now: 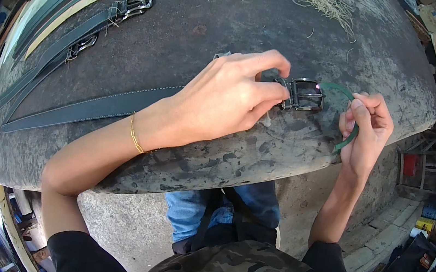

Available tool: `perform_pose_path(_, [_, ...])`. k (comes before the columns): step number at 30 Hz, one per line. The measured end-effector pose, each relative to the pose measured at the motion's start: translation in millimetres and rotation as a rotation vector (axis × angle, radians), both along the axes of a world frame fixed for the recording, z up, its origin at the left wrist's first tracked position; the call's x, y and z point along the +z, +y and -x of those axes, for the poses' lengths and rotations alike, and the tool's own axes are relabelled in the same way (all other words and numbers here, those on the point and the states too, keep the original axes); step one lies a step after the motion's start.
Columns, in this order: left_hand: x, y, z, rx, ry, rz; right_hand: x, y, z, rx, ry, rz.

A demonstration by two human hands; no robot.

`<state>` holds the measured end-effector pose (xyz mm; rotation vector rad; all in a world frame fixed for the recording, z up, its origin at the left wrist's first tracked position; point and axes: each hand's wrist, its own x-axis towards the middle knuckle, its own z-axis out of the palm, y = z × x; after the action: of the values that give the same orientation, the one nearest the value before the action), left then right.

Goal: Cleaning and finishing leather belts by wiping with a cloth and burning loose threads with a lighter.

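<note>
A: Right grip (366, 120) pinched a green strip (340, 89) between thumb and fingers. Left grip (229, 93) lay palm down over the belt (106, 104), fingers curled at the buckle (307, 96); couldn't tell whether it was pinching anything.

B: Where was the buckle?

A: On the worktop (209, 162), at the belt's right end, between the two hands. Belt ran off leftward, under the left hand and wrist. Strip arced from the right hand to the buckle's upper right corner, its tip touching or just beside; couldn't separate the two. Small pinkish bright spot there, source unclear.

B: How far along?

A: Partway, I judged. Buckle looked already joined to the belt, though fingers hid most of the join. Pale stitching ran along the belt's edge.

B: And what was undone?

A: Thread ends (282, 106) stuck out by the buckle's base, so that end seemed not yet tidied.

B: Anything to compare?

A: Upper left, an upper buckle (137, 5) and a lower buckle (82, 46), both on belts, loose thread showing at each. Probably a similar stage. A thread pile (324, 1) lay at the worktop's far side.
</note>
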<state>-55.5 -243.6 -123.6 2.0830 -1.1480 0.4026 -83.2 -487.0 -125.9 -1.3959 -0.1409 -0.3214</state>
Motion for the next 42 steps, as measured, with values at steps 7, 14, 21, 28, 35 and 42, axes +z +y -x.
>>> perform_pose_path(7, [0.6, 2.5, 4.1, 0.173, -0.136, 0.003, 2.1, -0.6, -8.2, -0.051, 0.058, -0.14])
perform_pose_path(14, [2.1, 12.9, 12.3, 0.273, -0.072, -0.06, 13.3, 22.5, -6.9, -0.054, 0.098, -0.183])
perform_pose_path(21, [2.8, 12.4, 11.7, 0.287, -0.022, -0.08, 10.7, 73.1, 8.9, -0.246, -0.089, 0.317])
perform_pose_path(28, [2.2, 11.5, 10.5, 0.28, -0.027, -0.077, -2.7, 73.3, 9.5, -0.201, -0.185, 0.399])
perform_pose_path(35, [1.7, 9.1, 9.5, 0.28, -0.038, -0.073, -4.2, 71.4, 9.1, -0.252, -0.254, 0.477])
perform_pose_path(42, [1.3, 10.1, 9.9, 0.28, -0.033, -0.062, 0.7, 72.3, 11.9, -0.261, -0.301, 0.612])
